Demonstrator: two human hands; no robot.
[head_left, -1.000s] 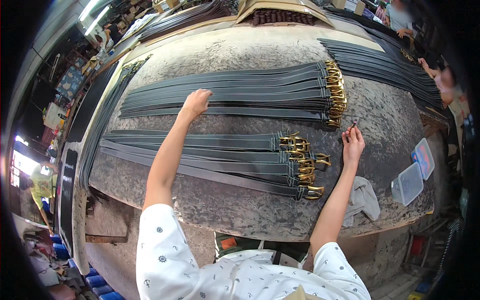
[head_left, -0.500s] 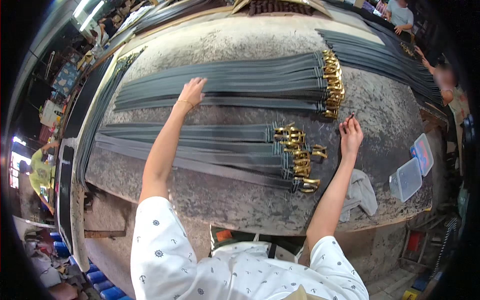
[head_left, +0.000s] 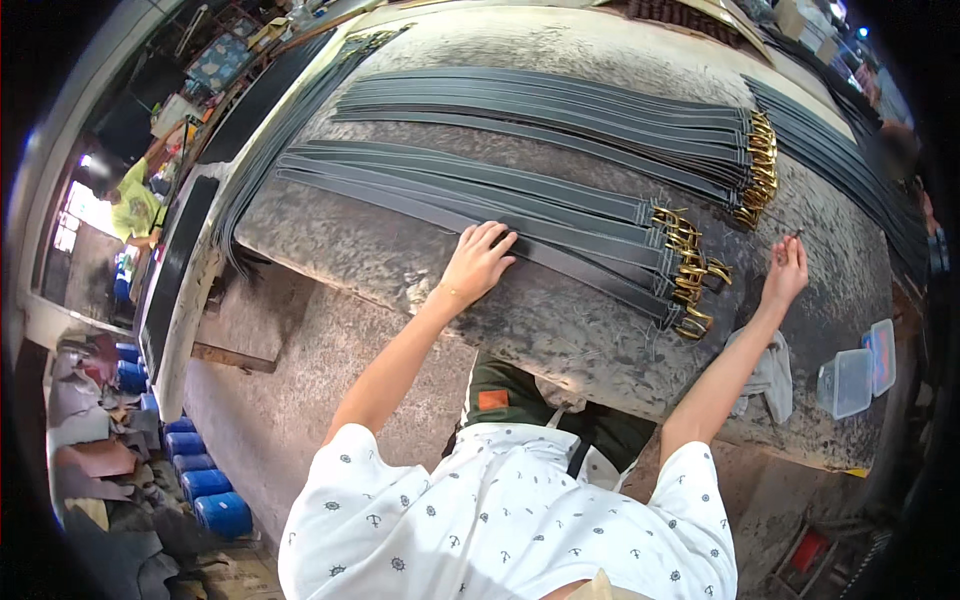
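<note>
Two bundles of dark grey belts with pale edge stitching lie on the table. The far bundle [head_left: 540, 105] is fanned straight, its gold buckles [head_left: 762, 165] at the right end. In the nearer bundle [head_left: 450, 180] the belts overlap unevenly, with gold buckles [head_left: 690, 270] sticking out at different angles. My left hand [head_left: 478, 268] rests its fingers on the nearest belt of this bundle, fingers extended and a little bent. To the right of the buckles, my right hand [head_left: 786, 275] pinches a small dark thin piece [head_left: 798, 234], too small to name.
A grey cloth [head_left: 768, 380] lies by my right forearm. Beyond it stand a clear plastic box [head_left: 846, 384] and a lid-like blue-and-red container [head_left: 882, 356]. More belts lie at the far right [head_left: 820, 150] and along the left edge [head_left: 290, 130]. A person in yellow [head_left: 135, 205] works far left.
My left hand has come off the far bundle and down to the nearest belt of the near bundle. My right hand still pinches the small dark piece. The whole view has turned and shifted.
</note>
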